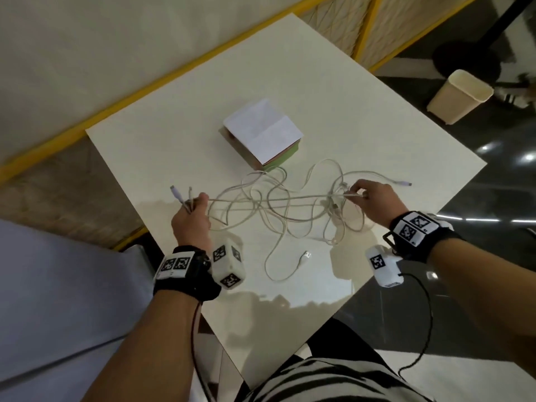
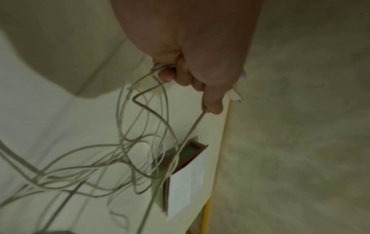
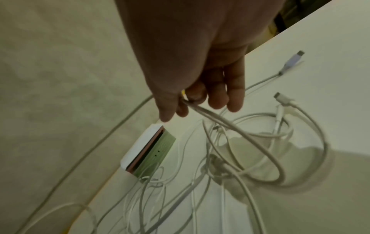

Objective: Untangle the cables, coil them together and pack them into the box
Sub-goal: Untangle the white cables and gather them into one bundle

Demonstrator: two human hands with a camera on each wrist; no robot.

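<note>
A tangle of white cables (image 1: 278, 207) sprawls over the middle of the white table (image 1: 319, 88). My left hand (image 1: 191, 221) grips several cable ends, their plugs (image 1: 177, 194) sticking out past the fingers; in the left wrist view the left hand (image 2: 190, 76) is curled round the strands (image 2: 140, 126). My right hand (image 1: 374, 198) pinches cable strands near a knot at the right of the tangle; the right wrist view shows thumb and fingers (image 3: 192, 98) closed on cables (image 3: 230, 126). The box (image 1: 262, 134), green-sided with a white lid flap, stands beyond the tangle.
A loose USB plug (image 1: 307, 254) lies near the table's front. A lilac-tipped plug (image 1: 404, 183) lies near the right table edge. A cream bin (image 1: 461, 95) stands on the dark floor at the right. A yellow-edged wall borders the far left.
</note>
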